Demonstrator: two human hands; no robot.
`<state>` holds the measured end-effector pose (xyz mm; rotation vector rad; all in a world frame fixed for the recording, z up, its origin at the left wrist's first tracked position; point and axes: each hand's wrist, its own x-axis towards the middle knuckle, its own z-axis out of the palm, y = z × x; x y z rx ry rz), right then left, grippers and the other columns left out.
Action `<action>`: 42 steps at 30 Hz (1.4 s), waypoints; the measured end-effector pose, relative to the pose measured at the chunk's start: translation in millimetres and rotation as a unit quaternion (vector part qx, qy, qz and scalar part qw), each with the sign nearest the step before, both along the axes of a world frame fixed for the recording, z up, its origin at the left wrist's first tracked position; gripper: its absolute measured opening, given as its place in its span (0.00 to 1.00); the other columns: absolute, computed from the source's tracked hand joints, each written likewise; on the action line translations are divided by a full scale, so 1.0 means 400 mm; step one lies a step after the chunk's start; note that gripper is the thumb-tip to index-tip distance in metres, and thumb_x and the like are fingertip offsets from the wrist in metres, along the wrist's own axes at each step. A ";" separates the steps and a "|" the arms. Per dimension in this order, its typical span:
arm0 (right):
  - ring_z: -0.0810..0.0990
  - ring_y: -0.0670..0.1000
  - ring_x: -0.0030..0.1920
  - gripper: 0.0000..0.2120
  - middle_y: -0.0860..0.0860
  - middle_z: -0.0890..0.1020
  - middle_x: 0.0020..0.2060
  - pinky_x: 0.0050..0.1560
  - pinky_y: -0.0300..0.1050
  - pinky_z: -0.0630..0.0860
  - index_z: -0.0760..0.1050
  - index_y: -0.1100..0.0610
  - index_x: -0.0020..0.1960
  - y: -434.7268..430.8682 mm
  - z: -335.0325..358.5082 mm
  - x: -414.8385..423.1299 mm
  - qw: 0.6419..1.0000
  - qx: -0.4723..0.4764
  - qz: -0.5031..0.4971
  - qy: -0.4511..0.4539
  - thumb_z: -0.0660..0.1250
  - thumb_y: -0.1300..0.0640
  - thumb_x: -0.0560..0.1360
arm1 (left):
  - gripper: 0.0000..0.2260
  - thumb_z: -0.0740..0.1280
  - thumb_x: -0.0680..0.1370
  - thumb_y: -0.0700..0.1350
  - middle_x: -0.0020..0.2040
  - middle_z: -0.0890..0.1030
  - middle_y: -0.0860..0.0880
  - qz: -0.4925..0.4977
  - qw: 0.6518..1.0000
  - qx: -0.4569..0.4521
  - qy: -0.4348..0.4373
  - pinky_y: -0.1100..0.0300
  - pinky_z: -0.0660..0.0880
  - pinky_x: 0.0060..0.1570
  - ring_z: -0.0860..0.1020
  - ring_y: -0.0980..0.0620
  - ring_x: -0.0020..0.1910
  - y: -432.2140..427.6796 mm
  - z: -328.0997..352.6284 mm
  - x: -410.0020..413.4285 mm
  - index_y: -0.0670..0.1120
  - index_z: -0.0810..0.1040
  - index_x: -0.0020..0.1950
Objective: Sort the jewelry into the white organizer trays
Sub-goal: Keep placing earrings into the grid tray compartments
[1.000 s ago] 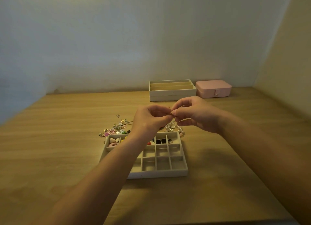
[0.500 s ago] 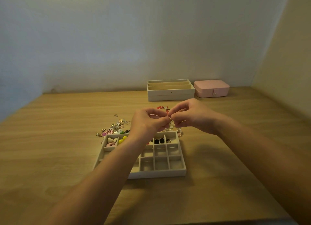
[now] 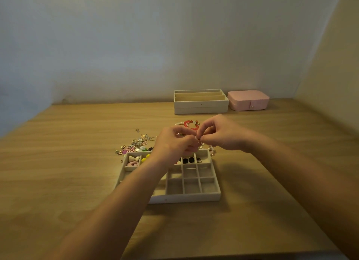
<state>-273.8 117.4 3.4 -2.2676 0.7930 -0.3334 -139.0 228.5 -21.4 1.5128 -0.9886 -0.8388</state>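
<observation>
My left grip and right grip pinch one piece. A slip could drop it into a wrong tray cell below.

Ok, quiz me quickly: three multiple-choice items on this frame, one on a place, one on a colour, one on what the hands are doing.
1. Where is the pink case?
A) right of the slotted tray
B) inside the grid tray
C) under the left forearm

2. What colour is the loose bracelet?
A) blue
B) red
C) black

3. What are the left hand and right hand doing?
A) lying flat on the table
B) both pinching one small piece
C) lifting the pink case

Answers:
1 A, it sits at that tray's right side.
2 B, its beads are red.
3 B, the fingertips meet on the piece above the grid tray.
</observation>
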 end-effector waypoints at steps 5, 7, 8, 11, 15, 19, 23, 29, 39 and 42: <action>0.81 0.45 0.47 0.09 0.44 0.82 0.45 0.48 0.42 0.82 0.84 0.49 0.48 0.003 -0.034 -0.004 0.990 -0.113 0.035 0.083 0.68 0.62 0.79 | 0.04 0.70 0.78 0.41 0.45 0.86 0.47 0.033 0.994 0.010 -0.099 0.55 0.82 0.43 0.84 0.49 0.45 -0.005 -0.019 0.010 0.48 0.82 0.50; 0.79 0.44 0.47 0.09 0.42 0.81 0.46 0.47 0.39 0.80 0.84 0.49 0.50 0.008 -0.045 -0.006 0.984 -0.136 0.047 0.108 0.69 0.61 0.79 | 0.04 0.70 0.77 0.42 0.46 0.85 0.49 0.048 0.991 0.007 -0.127 0.52 0.81 0.49 0.82 0.50 0.47 -0.005 -0.024 0.017 0.50 0.81 0.50; 0.79 0.44 0.47 0.09 0.42 0.80 0.46 0.47 0.38 0.79 0.84 0.49 0.50 0.011 -0.049 -0.006 0.980 -0.149 0.054 0.119 0.69 0.61 0.78 | 0.04 0.70 0.78 0.43 0.47 0.85 0.50 0.051 0.989 0.007 -0.135 0.52 0.80 0.51 0.82 0.52 0.47 -0.004 -0.025 0.020 0.50 0.81 0.51; 0.79 0.44 0.47 0.09 0.42 0.79 0.45 0.47 0.39 0.79 0.84 0.49 0.49 0.014 -0.058 -0.004 0.971 -0.182 0.066 0.143 0.70 0.62 0.77 | 0.04 0.68 0.78 0.43 0.47 0.85 0.51 0.059 0.986 0.015 -0.157 0.49 0.80 0.53 0.81 0.52 0.48 -0.007 -0.031 0.028 0.51 0.82 0.50; 0.79 0.43 0.47 0.09 0.42 0.79 0.45 0.48 0.40 0.80 0.82 0.48 0.50 0.019 -0.063 0.000 0.968 -0.188 0.064 0.152 0.71 0.61 0.76 | 0.05 0.67 0.78 0.44 0.47 0.84 0.52 0.072 0.983 0.026 -0.165 0.46 0.80 0.52 0.82 0.51 0.48 -0.008 -0.034 0.031 0.53 0.81 0.49; 0.77 0.41 0.45 0.08 0.42 0.77 0.45 0.41 0.33 0.74 0.79 0.48 0.50 0.024 -0.058 0.007 0.969 -0.180 0.055 0.160 0.72 0.61 0.77 | 0.06 0.66 0.78 0.44 0.47 0.84 0.52 0.073 0.984 0.027 -0.161 0.47 0.80 0.52 0.81 0.52 0.49 -0.010 -0.032 0.033 0.53 0.81 0.50; 0.76 0.41 0.43 0.08 0.43 0.77 0.43 0.37 0.31 0.69 0.79 0.48 0.48 0.034 -0.054 0.017 0.962 -0.202 0.041 0.178 0.72 0.61 0.77 | 0.05 0.66 0.78 0.45 0.47 0.84 0.52 0.074 0.984 0.028 -0.160 0.46 0.79 0.53 0.81 0.52 0.50 -0.010 -0.029 0.034 0.53 0.82 0.49; 0.78 0.47 0.46 0.06 0.47 0.81 0.47 0.37 0.36 0.70 0.82 0.48 0.52 0.055 -0.049 0.037 0.930 -0.295 0.025 0.217 0.71 0.59 0.78 | 0.05 0.67 0.76 0.47 0.45 0.85 0.53 0.068 0.982 0.031 -0.173 0.44 0.78 0.55 0.81 0.52 0.49 -0.014 -0.030 0.032 0.54 0.83 0.47; 0.78 0.48 0.47 0.07 0.48 0.81 0.49 0.36 0.36 0.67 0.81 0.49 0.56 0.058 -0.053 0.035 0.910 -0.336 0.033 0.241 0.68 0.58 0.80 | 0.07 0.64 0.80 0.41 0.47 0.84 0.51 0.057 0.988 0.017 -0.139 0.57 0.78 0.45 0.80 0.52 0.49 -0.011 -0.016 0.030 0.48 0.82 0.49; 0.76 0.47 0.46 0.05 0.47 0.77 0.49 0.34 0.36 0.65 0.82 0.49 0.53 0.055 -0.059 0.033 0.908 -0.348 0.024 0.232 0.70 0.55 0.79 | 0.08 0.64 0.80 0.40 0.47 0.83 0.51 0.055 0.989 0.017 -0.139 0.57 0.76 0.45 0.79 0.52 0.49 -0.012 -0.015 0.029 0.48 0.82 0.48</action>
